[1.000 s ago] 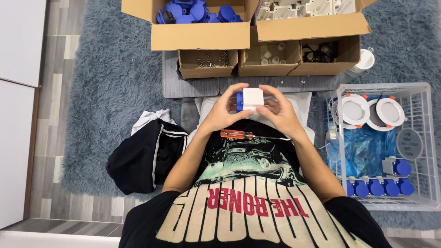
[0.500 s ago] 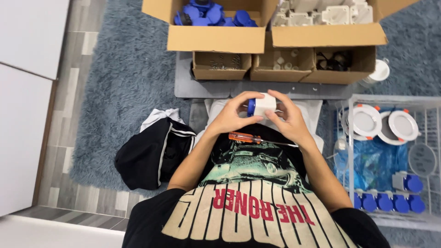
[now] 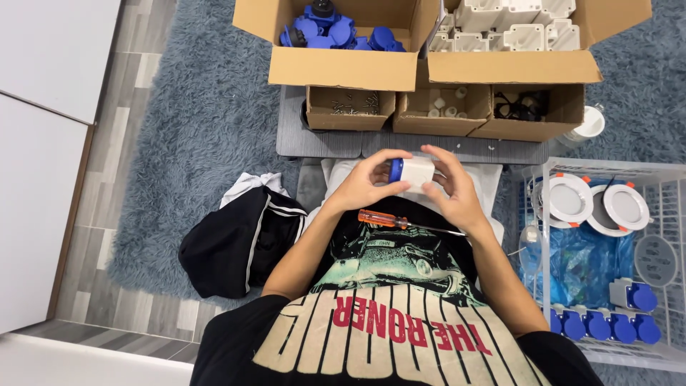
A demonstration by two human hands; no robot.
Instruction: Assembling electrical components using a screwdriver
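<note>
Both my hands hold one small white box with a blue cap (image 3: 409,171) in front of my chest. My left hand (image 3: 363,181) grips its left side, by the blue part. My right hand (image 3: 450,187) closes around its right side, fingers curled over the top. An orange-handled screwdriver (image 3: 400,222) lies across my lap just below the hands, touching neither.
Ahead stand a cardboard box of blue parts (image 3: 340,44), a box of white housings (image 3: 516,43) and three small boxes of small parts (image 3: 350,109). A white wire basket (image 3: 547,243) at right holds round lamps and blue-capped units. Black clothing (image 3: 239,239) lies at left on the grey rug.
The hands and the white box stay together in the same grip; only the camera view has shifted slightly, with the boxes sitting a little lower in the picture.
</note>
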